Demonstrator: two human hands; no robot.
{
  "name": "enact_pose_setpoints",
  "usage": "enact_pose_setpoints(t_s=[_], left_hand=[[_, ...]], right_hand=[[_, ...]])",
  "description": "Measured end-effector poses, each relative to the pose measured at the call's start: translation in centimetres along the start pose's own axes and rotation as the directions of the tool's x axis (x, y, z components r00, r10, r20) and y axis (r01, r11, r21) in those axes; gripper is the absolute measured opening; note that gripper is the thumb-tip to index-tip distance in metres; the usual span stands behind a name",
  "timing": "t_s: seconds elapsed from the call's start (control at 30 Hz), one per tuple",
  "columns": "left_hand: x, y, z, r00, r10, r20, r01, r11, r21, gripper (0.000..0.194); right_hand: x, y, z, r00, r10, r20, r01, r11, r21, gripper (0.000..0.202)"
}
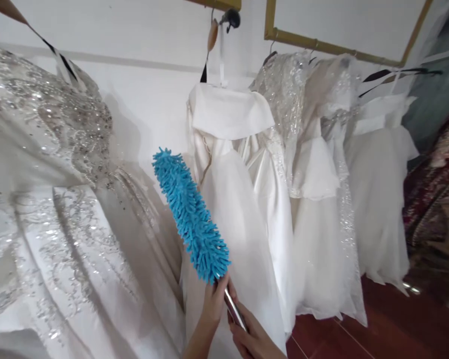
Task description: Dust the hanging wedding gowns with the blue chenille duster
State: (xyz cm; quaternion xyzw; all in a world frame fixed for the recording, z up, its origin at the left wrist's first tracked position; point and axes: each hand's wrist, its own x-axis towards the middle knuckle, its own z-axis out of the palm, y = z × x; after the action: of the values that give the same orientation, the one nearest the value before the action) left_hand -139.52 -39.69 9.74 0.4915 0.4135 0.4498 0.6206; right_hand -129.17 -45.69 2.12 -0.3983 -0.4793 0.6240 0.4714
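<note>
A blue microfibre duster [190, 214] with a shiny metal handle is held up at a slant, its fluffy head pointing to the upper left. My left hand [216, 301] is closed round the handle just below the blue head. Lower down and to the right, my right hand [252, 334] grips the same handle. Behind the duster hangs a plain white dress [234, 114] with a wide folded neckline. The duster's head overlaps this dress in view; whether they touch I cannot tell.
A beaded white gown [75, 129] fills the left side. To the right hang a sequinned dress [284, 94] and another white dress [377, 174]. A gold rail frame [336, 47] is on the wall. Dark red floor [333, 339] shows below, and a dark red garment [437, 174] at far right.
</note>
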Motion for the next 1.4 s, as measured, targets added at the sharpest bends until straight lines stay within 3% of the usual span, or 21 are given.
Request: enact_pose_setpoints(t_s=[0.1,0.27,0.43,0.6,0.77,0.97,1.2,1.4], left_hand=[[-0.8,0.7,3.5,0.99,0.085,0.116,-0.095,0.992,0.086,0.052],[0.2,0.2,10.7,0.965,0.086,0.246,-0.1,0.994,0.045,0.05],[3.4,-0.8,17.9,0.947,0.1,0.306,-0.102,0.995,-0.01,0.049],[6.8,-1.4,22.3,0.969,0.055,0.239,-0.054,0.998,-0.01,0.049],[9.8,-3.3,24.1,0.994,0.068,0.09,-0.065,0.997,-0.035,0.044],[12.3,-8.0,24.7,0.996,-0.08,0.027,0.081,0.996,-0.029,0.046],[12.9,-13.2,25.1,0.973,-0.232,0.014,0.232,0.972,-0.04,0.049],[12.2,-14.7,25.7,0.959,-0.278,0.053,0.282,0.957,-0.076,0.05]], right_hand=[[-2.3,-0.1,-2.6,0.998,0.01,-0.063,-0.004,0.997,0.083,0.063],[-5.5,-0.8,-8.1,0.977,0.006,-0.214,0.033,0.983,0.181,0.073],[-7.0,-2.8,-13.9,0.961,0.003,-0.278,0.052,0.98,0.19,0.067],[-5.9,-5.2,-18.7,0.967,-0.003,-0.255,0.036,0.992,0.124,0.061],[-3.7,-5.3,-22.2,0.983,0.05,-0.179,-0.034,0.995,0.09,0.063],[-2.7,-2.4,-25.3,0.979,0.123,-0.161,-0.107,0.989,0.104,0.059],[-3.3,1.2,-27.8,0.973,0.19,-0.132,-0.178,0.98,0.092,0.056],[-4.7,2.6,-28.6,0.955,0.19,-0.227,-0.202,0.979,-0.03,0.06]])
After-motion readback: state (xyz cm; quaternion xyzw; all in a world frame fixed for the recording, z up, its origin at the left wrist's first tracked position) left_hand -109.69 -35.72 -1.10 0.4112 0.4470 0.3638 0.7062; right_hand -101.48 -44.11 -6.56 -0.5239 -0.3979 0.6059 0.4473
